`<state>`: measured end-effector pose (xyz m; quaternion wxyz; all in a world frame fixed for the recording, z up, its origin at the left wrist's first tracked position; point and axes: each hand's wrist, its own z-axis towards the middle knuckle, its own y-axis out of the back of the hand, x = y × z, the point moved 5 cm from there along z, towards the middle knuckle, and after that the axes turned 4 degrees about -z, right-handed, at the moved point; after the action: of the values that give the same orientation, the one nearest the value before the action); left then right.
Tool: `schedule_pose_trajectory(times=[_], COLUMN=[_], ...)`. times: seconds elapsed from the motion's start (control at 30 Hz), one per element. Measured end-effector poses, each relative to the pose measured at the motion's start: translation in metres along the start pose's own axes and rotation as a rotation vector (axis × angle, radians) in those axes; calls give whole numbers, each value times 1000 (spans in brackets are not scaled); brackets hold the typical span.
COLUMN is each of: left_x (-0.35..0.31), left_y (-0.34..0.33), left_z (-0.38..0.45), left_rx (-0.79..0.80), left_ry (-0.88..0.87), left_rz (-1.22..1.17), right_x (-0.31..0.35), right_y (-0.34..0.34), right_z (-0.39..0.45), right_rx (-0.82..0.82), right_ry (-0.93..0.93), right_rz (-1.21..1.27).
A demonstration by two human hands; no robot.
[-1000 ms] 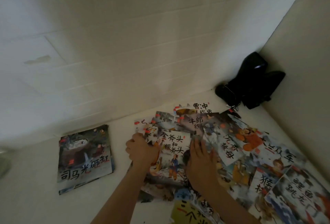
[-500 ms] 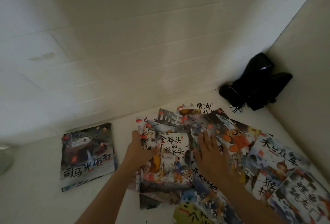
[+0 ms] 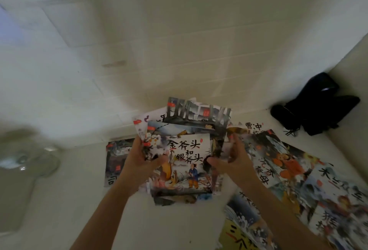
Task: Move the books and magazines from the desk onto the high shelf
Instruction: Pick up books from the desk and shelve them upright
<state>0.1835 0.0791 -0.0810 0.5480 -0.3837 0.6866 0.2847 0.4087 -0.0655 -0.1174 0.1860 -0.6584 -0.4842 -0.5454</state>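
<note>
Item: fanned stack of thin picture books [image 3: 185,162], top cover bearing black brush-lettered Chinese title, held between two hands over the white desk [image 3: 59,210]. Left hand [image 3: 143,160] grips the stack's left edge, thumb on the cover; right hand [image 3: 231,160] grips its right edge likewise. More loose picture books [image 3: 288,174] lie spread at right; one single book [image 3: 115,162] lies at left, partly hidden. Black bag [image 3: 316,106] in far corner.

top picture book [image 3: 187,162] titled 金斧头和银斧头, white book [image 3: 253,127] behind reading 曹冲, other covers' titles blurred
</note>
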Motion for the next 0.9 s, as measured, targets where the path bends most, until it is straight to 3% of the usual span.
schedule_pose_trajectory(times=[0.17, 0.4, 0.7, 0.9], left_x=[-5, -5, 53, 15], left_y=[-9, -64, -61, -63], left_z=[-2, 12, -10, 26], left_rx=[13, 159, 218, 185], left_ry=[-49, -152, 13, -161], left_rz=[-15, 63, 190, 103], right_x=[28, 15, -33, 21], right_y=[1, 25, -1, 19], right_z=[-18, -35, -54, -40], right_rx=[-28, -258, -203, -338], right_ry=[126, 161, 122, 301], right_rz=[-65, -103, -98, -125])
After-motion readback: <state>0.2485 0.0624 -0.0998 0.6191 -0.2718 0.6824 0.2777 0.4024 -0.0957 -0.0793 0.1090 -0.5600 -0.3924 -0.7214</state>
